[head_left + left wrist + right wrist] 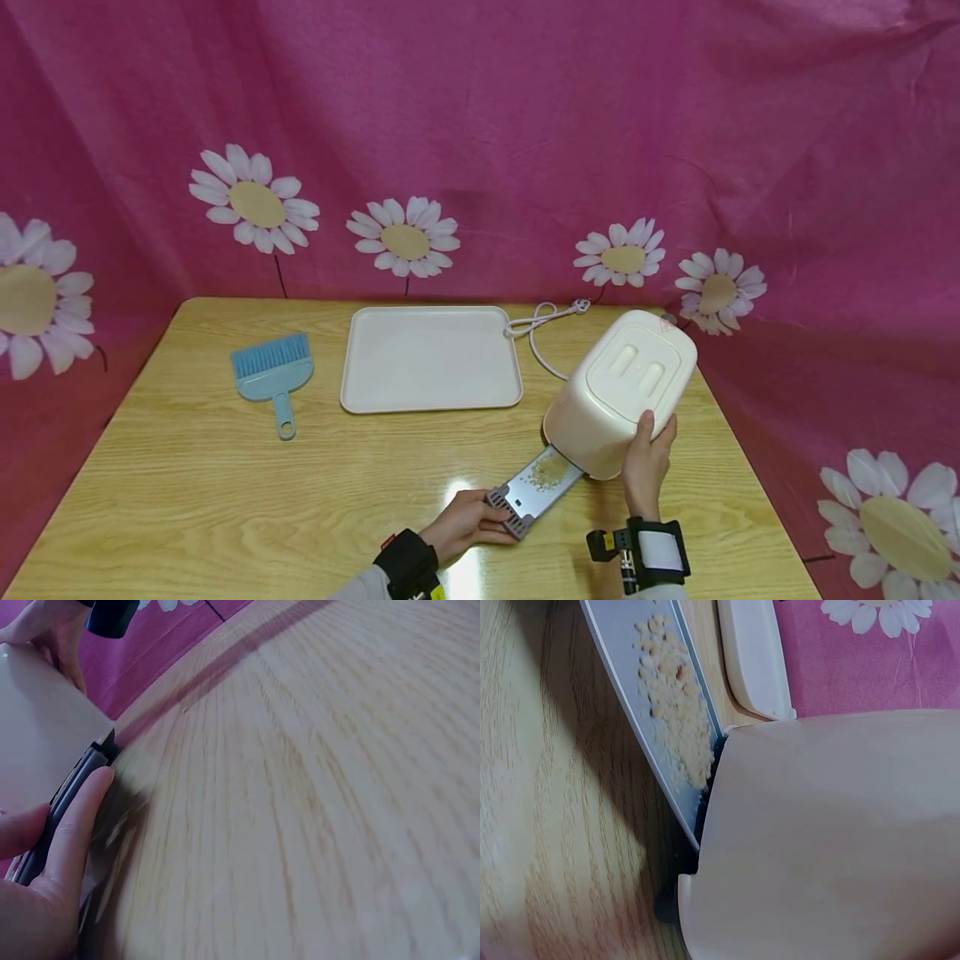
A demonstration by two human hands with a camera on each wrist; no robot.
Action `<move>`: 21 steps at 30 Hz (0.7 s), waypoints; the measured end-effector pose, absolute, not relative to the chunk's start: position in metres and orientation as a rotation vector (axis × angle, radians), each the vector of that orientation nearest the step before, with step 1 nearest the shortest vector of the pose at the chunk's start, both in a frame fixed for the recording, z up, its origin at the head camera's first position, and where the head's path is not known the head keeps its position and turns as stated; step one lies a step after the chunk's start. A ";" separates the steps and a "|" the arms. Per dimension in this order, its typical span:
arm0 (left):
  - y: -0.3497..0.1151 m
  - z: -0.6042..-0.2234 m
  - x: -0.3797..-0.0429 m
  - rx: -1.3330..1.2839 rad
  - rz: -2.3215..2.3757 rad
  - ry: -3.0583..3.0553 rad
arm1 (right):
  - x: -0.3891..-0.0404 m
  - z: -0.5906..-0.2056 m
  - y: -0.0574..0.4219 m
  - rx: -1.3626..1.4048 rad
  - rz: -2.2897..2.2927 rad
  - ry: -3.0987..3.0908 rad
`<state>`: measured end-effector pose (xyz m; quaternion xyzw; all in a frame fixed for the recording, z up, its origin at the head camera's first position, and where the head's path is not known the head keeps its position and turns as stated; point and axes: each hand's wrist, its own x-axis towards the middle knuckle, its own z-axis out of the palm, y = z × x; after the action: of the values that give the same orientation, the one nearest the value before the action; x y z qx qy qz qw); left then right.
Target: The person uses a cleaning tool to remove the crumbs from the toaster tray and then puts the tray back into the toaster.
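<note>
A cream toaster (600, 408) with a lid on top stands at the right of the table. From its near lower end a metal crumb tray (562, 481) sticks out, its inner end hidden in the toaster. Pale crumbs (676, 705) lie in a heap on the tray, close to the toaster's opening. My left hand (471, 525) pinches the tray's grey slotted end between thumb and fingers. My right hand (648, 462) grips the toaster's near right side, thumb up at the lid's edge.
A white rectangular tray (431, 358) lies at the back middle. Left of it is a blue dustpan with a brush (273, 379). The toaster's white cord (536, 333) loops behind it, its plug near the back edge. A pink flowered cloth (480, 125) hangs behind the table.
</note>
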<state>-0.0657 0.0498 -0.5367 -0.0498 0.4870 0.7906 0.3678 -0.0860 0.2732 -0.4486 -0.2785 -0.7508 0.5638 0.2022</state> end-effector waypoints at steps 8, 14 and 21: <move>0.031 -0.532 -0.069 -0.103 1.973 1.274 | -0.085 -0.448 0.273 -0.766 1.572 -2.096; 0.018 -0.533 -0.068 -0.096 1.925 1.292 | -0.085 -0.449 0.274 -0.767 1.549 -2.107; 0.006 -0.531 -0.064 -0.082 1.904 1.302 | -0.086 -0.449 0.274 -0.775 1.551 -2.107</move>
<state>-0.0639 0.0055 -0.5314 -0.0323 0.5159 0.7542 0.4049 -0.0861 0.2742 -0.4494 -0.2782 -0.7557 0.5563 0.2052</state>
